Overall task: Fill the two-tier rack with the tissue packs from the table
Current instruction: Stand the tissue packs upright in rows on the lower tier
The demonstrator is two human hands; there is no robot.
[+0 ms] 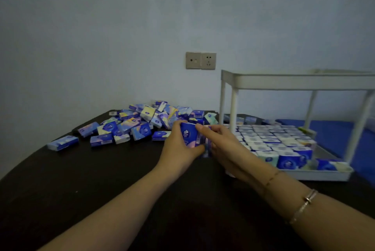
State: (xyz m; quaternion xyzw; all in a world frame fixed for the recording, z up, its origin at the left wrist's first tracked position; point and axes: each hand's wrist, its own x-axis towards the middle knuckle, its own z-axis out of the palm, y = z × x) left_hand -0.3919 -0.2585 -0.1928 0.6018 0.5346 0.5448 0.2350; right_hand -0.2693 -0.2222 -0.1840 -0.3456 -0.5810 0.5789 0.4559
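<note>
Both hands meet over the dark surface point(101, 179), just in front of the loose pile of tissue packs point(150, 120). The left hand point(178, 149) holds a blue pack point(187, 134) upright, its fingers curled round the left side and its thumb under the lower edge. The right hand point(221, 141) comes in from the other side; its fingers lie along the top and right of a small bunch of packs point(205, 145) pressed against the blue one. These are blurred, so their number cannot be told. The grip of each hand is narrow and closed on packs.

The pile spreads across the far middle of the surface, with several packs lying flat and apart toward the left, the farthest one point(63, 142) near the surface's left edge.

The white two-tier rack point(294, 83) stands at the right, just beside the right hand. Its lower tier point(324, 175) carries close rows of packs point(269, 141) standing on end, filling most of it; a few at the front edge lean or lie flat. What lies on the upper tier cannot be seen from this angle.

The right forearm wears a thin chain point(272, 178) near the wrist and a bracelet point(304, 204) farther up. On the pale wall point(101, 37) behind are a switch plate and a socket point(200, 60). A blue mat point(332, 135) shows beyond the rack.
</note>
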